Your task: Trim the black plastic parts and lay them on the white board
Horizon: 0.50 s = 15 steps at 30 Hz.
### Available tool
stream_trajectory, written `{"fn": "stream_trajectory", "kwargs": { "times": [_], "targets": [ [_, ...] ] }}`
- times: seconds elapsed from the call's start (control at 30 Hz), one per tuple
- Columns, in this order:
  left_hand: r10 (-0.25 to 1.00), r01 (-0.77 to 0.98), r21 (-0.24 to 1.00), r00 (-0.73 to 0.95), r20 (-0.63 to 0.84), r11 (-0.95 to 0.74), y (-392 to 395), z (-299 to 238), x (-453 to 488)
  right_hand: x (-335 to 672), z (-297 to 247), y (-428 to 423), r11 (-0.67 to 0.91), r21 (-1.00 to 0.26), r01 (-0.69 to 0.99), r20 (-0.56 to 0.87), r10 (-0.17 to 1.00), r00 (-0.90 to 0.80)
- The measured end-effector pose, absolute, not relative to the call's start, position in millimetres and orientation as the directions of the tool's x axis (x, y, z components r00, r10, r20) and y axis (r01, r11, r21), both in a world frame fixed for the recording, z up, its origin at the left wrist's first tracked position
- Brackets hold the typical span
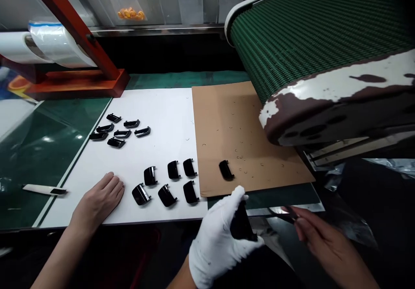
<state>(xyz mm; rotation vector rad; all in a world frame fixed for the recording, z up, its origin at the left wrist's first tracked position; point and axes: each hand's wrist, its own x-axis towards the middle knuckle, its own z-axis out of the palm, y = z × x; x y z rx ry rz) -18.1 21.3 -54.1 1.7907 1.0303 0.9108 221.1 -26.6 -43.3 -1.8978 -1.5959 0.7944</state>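
The person's left hand [97,198] lies palm down on a white board [155,107], its fingers flat and slightly spread, holding nothing. Just ahead of it and to its right, six glossy black handles [151,176] sit apart from one another on the board, in two loose rows. Farther ahead of the left hand, seven more black handles [122,133] form a small, loose cluster on the same board, none of them touching the hand.

To the right of the left hand, a separate hand in a white glove [220,241] grips a black handle [241,224] between its thumb and fingers. The handle is partly hidden by the glove. Directly ahead of the gloved hand, a sheet of brown card [223,116] lies beside the white board, with one more black handle [226,170] on it and small curled scraps scattered around.

The person's right hand [324,239] is farther right, its fingers [303,228] pressed together and curving toward a crumpled sheet of shiny plastic [343,224]. You cannot tell whether they are pinching anything.

Ahead and to the right of that hand, a green conveyor belt [311,34] angles overhead. Left of the left hand, a white strip with a black end [43,188] lies on a green mat [48,138]. Far ahead of it stands a red frame [74,34] carrying a roll of clear plastic [55,42].
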Motion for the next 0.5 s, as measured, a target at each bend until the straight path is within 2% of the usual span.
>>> {"fn": "stream_trajectory", "kwargs": {
  "times": [0.1, 0.2, 0.3, 0.5],
  "targets": [
    [0.897, 0.273, 0.910, 0.400, 0.187, -0.312, 20, -51, -19, 203, -32, -24, -0.081, -0.826, 0.558, -0.171, 0.979, -0.110],
    [0.883, 0.268, 0.895, 0.409, 0.229, -0.356, 20, -45, -21, 191, -15, -21, -0.016, -0.836, 0.548, -0.179, 0.953, -0.245],
    [0.868, 0.268, 0.875, 0.416, 0.272, -0.403, 18, -35, -19, 180, 2, -18, 0.063, -0.784, 0.617, -0.148, 0.947, -0.285],
    [0.848, 0.289, 0.847, 0.441, 0.296, -0.446, 8, -23, -18, 169, 15, -10, 0.197, -0.587, 0.785, -0.116, 0.939, -0.323]
  ]
}}
